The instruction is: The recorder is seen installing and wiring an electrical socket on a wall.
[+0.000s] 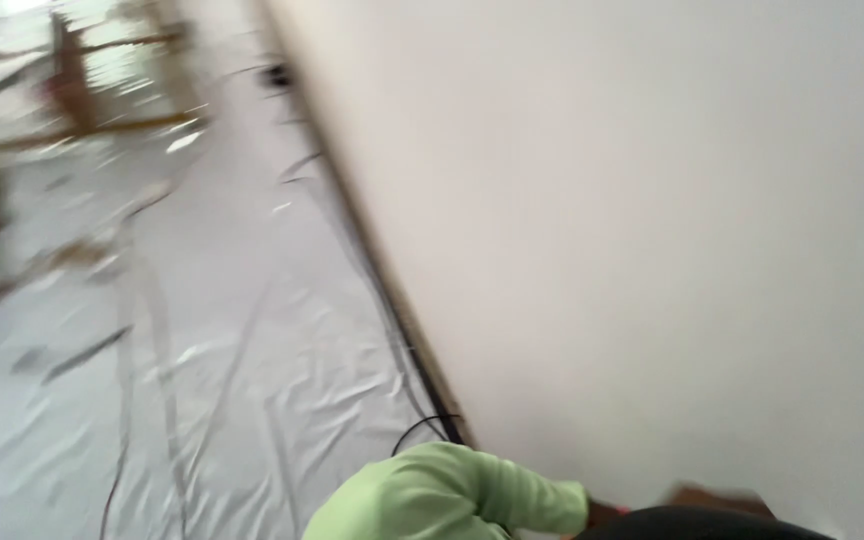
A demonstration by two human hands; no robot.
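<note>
Lime-green sleeve (442,495) at frame bottom, beside white wall (652,230); I see wrist only, hand cut off by dark object (702,523), grip can't tell. Other hand out of view. Plastic floor sheet (212,340) wrinkled, w/ black cable (417,432) near sleeve.

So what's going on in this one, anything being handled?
Very little shows, and the picture is blurred. A light green sleeve reaches along the bottom edge toward the base of a white wall, with a dark rounded thing right beside it that cannot be made out. No hand is clearly visible, so what it holds is uncertain. The floor is covered with crinkled plastic sheeting, a thin black cable runs along the wall's foot, and wooden furniture stands far back.
</note>
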